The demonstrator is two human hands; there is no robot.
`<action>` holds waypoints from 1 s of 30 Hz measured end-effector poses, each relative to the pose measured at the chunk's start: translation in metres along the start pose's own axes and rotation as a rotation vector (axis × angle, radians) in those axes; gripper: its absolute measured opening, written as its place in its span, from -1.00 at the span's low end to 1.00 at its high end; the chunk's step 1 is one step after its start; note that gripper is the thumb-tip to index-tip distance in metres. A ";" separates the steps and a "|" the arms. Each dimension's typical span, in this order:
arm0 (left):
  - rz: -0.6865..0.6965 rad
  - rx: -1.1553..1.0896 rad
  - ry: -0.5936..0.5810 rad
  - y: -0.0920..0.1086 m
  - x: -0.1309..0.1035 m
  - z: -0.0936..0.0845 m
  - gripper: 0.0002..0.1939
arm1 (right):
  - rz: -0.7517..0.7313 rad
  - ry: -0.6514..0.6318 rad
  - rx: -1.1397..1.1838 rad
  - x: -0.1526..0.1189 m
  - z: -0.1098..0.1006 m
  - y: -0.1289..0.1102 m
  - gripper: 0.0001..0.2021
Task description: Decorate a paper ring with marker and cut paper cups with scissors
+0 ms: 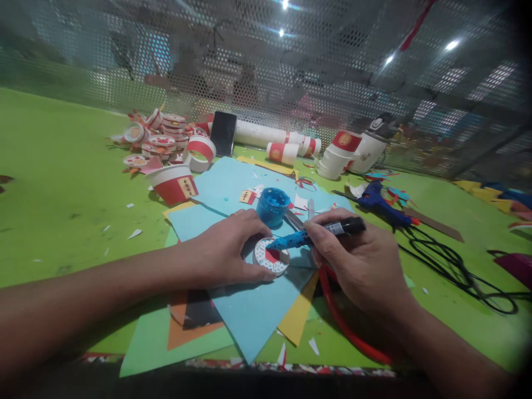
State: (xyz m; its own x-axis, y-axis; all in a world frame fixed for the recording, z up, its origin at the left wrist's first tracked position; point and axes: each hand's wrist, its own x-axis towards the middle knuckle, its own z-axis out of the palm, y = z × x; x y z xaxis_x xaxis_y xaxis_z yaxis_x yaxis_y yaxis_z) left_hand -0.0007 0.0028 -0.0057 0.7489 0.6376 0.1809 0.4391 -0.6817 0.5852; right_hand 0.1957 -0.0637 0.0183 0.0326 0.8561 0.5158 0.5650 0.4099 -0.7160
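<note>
My left hand (239, 249) is closed around the left edge of a small round white disc (260, 256) with a red centre and blue dots, thumb below and fingers above. In my right hand (353, 255) is a marker (328, 231) with a black end and a blue-smeared front. Its blue tip points left and meets the disc near the red centre; whether it presses on it I cannot tell. Just behind the disc stands an open jar of blue paint (272, 209). Light-blue paper sheets (245, 310) lie beneath.
Left of the papers sits a red-and-white paper cup (172, 185), with a heap of decorated discs (162, 138) behind it. A phone (223, 134) leans farther back. Stacked cups (338, 155), a blue glue gun (380, 202) and its black cable (453, 266) lie right. Perforated mesh (266, 72) rises behind.
</note>
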 end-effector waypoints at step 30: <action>-0.026 -0.003 -0.012 0.003 0.000 -0.001 -0.52 | 0.027 0.244 0.057 -0.002 -0.004 -0.003 -0.73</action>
State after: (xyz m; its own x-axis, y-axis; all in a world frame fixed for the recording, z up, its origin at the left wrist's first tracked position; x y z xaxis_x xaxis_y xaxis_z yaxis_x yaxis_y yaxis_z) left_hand 0.0004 0.0011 -0.0029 0.7430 0.6509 0.1558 0.4571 -0.6636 0.5921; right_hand 0.1975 -0.0675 0.0216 0.2489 0.7685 0.5894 0.5144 0.4108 -0.7528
